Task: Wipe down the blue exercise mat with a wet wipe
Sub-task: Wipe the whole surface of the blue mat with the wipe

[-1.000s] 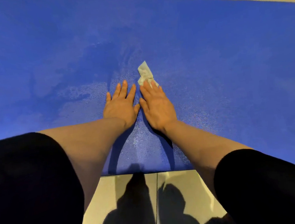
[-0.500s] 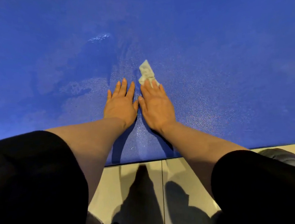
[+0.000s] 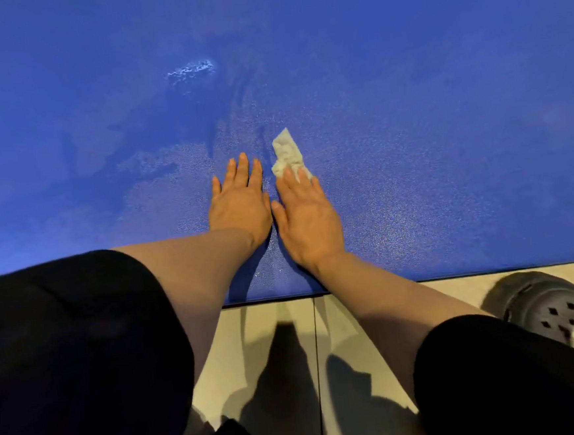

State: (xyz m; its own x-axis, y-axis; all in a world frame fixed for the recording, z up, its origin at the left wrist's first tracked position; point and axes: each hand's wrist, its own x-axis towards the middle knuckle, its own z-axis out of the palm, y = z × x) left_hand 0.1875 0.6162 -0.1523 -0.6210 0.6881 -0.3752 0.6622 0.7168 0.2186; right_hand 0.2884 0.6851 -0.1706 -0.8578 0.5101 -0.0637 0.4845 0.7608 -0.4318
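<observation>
**Wipe pressed flat on the mat**

The blue mat [image 3: 406,87] is laid on a pale tiled floor [image 3: 276,321], its near edge seen just below the wrists. Both hands are set palm-down on it, side by side, thumbs nearly touching. The left hand [image 3: 240,204] is spread flat on the bare mat and nothing is held by it. The white wipe [image 3: 285,150] is pinned under the straight fingers [image 3: 291,182] of the right hand [image 3: 308,219]; its crumpled far end is left showing beyond the fingertips. Damp, darker streaks and a small foamy patch [image 3: 191,70] are seen farther out. A dark round perforated object [image 3: 547,310] is seen on the floor, lower right.
</observation>
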